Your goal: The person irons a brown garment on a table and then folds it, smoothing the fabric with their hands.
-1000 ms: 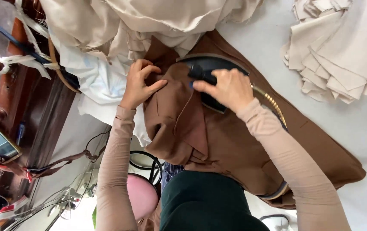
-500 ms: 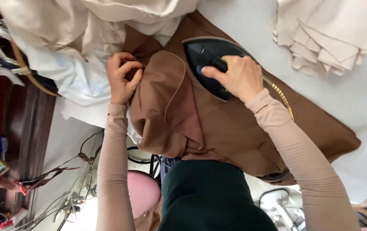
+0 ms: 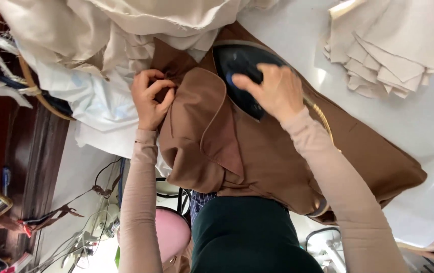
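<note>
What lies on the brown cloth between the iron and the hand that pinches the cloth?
Only a raised fold of the brown cloth itself lies between the dark iron, held by the right hand, and the left hand pinching the cloth's edge. No other object shows between them.

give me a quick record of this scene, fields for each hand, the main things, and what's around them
left hand: pinches the edge of the brown cloth
right hand: grips the handle of the dark iron, which sits on the cloth
surface: white table
nearby: stack of folded beige cloth pieces; heap of cream fabric
below: pink stool
</note>
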